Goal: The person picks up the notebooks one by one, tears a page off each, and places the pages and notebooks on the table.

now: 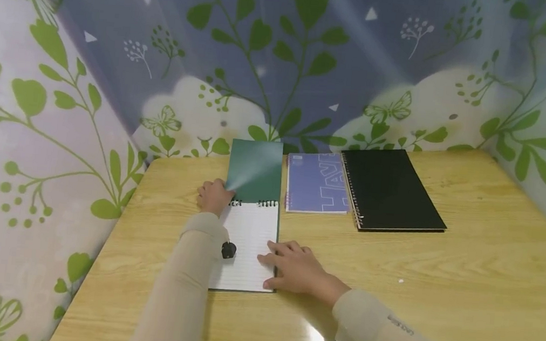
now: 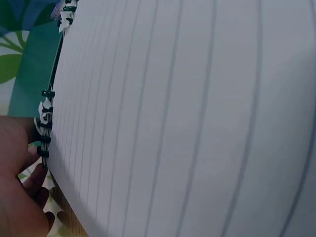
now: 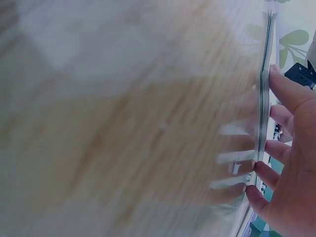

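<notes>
A spiral notebook lies open on the table, its lined white page (image 1: 247,271) toward me and its dark green cover (image 1: 255,171) folded away past the black ring binding (image 1: 267,203). At the binding's left end, my left hand (image 1: 213,196) grips the notebook's edge, thumb and fingertips on either side of the rings (image 2: 45,123). Scraps of torn paper (image 2: 45,109) cling among those rings. My right hand (image 1: 296,267) rests with spread fingers at the page's right edge; in the right wrist view its fingertips (image 3: 279,153) line that edge.
A blue-purple spiral notebook (image 1: 316,182) and a larger black spiral book (image 1: 393,192) lie right of the green cover. A tiny white scrap (image 1: 401,281) sits on the wooden table (image 1: 476,296). Leaf-patterned cloth (image 1: 263,56) rises behind.
</notes>
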### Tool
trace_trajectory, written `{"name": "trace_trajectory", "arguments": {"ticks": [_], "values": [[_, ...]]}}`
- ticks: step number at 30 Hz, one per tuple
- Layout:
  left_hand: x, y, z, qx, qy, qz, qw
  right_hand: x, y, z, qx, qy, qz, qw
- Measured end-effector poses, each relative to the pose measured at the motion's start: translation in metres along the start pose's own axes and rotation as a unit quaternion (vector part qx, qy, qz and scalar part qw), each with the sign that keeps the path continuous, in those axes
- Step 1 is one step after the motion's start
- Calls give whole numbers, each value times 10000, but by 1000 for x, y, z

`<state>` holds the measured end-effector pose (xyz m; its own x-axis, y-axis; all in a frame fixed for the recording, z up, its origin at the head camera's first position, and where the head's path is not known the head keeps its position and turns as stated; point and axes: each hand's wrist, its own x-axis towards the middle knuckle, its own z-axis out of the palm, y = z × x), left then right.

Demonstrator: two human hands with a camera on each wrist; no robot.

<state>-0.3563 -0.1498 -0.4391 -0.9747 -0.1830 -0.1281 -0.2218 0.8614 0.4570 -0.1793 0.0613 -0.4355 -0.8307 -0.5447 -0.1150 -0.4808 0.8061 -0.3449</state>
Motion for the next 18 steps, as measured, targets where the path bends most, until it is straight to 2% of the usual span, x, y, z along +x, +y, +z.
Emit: {"name": "trace_trajectory", "arguments": {"ticks": [3, 7, 13, 16, 18], "values": [[-4, -1, 3, -169, 11, -141, 9998, -2, 0, 2, 84, -23, 20, 10000], [-5, -1, 5, -328, 30, -55, 9994, -4, 1, 2, 23, 0, 16, 10000], [-3, 0, 7, -187, -16, 535, 9984, -4, 3, 0, -104, 49, -4, 9999], [-12, -2, 2, -59, -71, 847, 9964, -3, 4, 0, -133, 4, -63, 9999], [-22, -3, -5, 109, -153, 1144, 9933, -2, 3, 0, -126, -33, -80, 9999]]}}
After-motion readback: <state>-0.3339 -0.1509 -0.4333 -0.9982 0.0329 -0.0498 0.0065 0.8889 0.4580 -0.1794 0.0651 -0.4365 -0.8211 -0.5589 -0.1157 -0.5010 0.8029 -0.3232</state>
